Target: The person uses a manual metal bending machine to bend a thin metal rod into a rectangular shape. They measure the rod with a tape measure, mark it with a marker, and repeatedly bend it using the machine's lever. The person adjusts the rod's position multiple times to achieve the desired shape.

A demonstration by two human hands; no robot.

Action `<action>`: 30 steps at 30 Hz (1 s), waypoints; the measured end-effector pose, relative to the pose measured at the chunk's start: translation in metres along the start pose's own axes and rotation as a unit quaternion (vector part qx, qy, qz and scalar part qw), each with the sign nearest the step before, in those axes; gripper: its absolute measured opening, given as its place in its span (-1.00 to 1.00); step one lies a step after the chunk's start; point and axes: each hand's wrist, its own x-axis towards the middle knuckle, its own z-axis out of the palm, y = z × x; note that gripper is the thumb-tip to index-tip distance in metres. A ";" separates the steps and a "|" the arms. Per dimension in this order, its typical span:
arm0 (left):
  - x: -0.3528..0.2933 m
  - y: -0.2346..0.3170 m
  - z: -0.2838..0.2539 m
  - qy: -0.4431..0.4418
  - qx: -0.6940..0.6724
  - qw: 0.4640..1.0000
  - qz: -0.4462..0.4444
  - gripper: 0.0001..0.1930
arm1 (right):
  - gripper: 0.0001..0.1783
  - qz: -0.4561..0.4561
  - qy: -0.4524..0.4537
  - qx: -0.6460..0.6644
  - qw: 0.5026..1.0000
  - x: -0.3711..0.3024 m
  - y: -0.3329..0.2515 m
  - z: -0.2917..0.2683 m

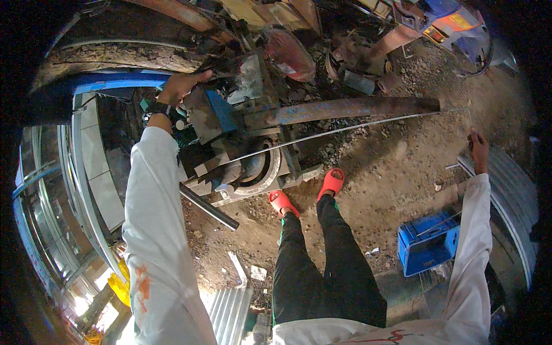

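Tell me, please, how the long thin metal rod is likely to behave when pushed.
The rod may flex a little, being so long and slender. It is probably fairly light, given how thin it looks. Its shiny surface might feel slippery.

The machine (201, 118) seemingly hides part of the left hand (178, 88); right hand (479, 150) — grip too small to tell.

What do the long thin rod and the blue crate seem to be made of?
The long thin rod: probably metal, perhaps bare steel, smooth and grey, from its bright shine. The blue crate: likely moulded plastic, semi-glossy, from its even colour and straight edges.
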 end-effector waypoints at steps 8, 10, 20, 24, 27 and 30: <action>0.021 -0.059 0.003 -0.029 -0.110 0.992 0.057 -0.43 | -0.70 -0.016 -0.036 0.031 0.999 -0.030 -0.040 0.010; 0.032 -0.048 0.007 -0.040 -0.122 0.990 0.062 -0.44 | -0.63 0.022 -0.032 -0.010 0.999 -0.025 -0.046 -0.006; 0.038 -0.045 -0.009 -0.055 -0.111 0.989 0.081 -0.47 | -0.67 -0.032 -0.079 0.029 0.996 -0.002 -0.005 -0.019; 0.028 -0.028 -0.028 -0.079 -0.108 0.990 0.045 -0.48 | -0.55 0.040 -0.138 0.017 0.990 -0.007 -0.005 -0.032; 0.010 -0.021 -0.032 -0.110 -0.185 0.976 0.023 -0.49 | -0.57 0.020 -0.098 -0.022 0.995 -0.001 -0.014 -0.023; -0.022 0.002 -0.022 -0.057 -0.373 0.925 0.051 -0.66 | -0.55 0.001 -0.088 -0.034 0.996 0.004 -0.004 -0.027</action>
